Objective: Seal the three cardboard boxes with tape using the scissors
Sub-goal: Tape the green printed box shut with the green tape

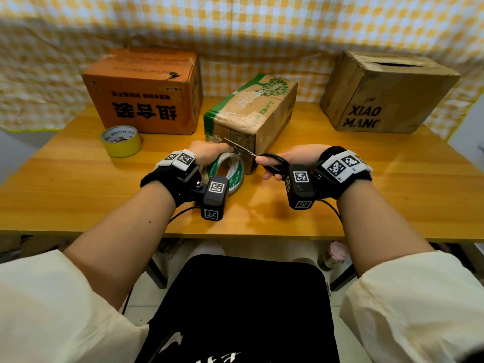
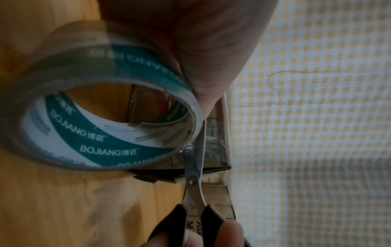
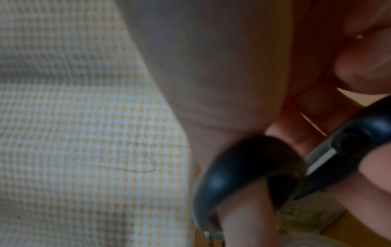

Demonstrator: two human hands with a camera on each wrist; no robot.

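The table is glossy yellow wood with visible grain. At twelve o'clock the green-printed cardboard box is matt, rough, patched with wrinkled shiny tape. The scissors have smooth bright metal blades and glossy black plastic handles. The tape roll has a printed paper core. Behind hangs matt checked cloth.

1. A wooden worktop is standing before the checked cloth.
2. A yellow-and-white checked cloth is hanging behind the worktop.
3. A pink-lidded jar is sitting on the floor under the worktop.
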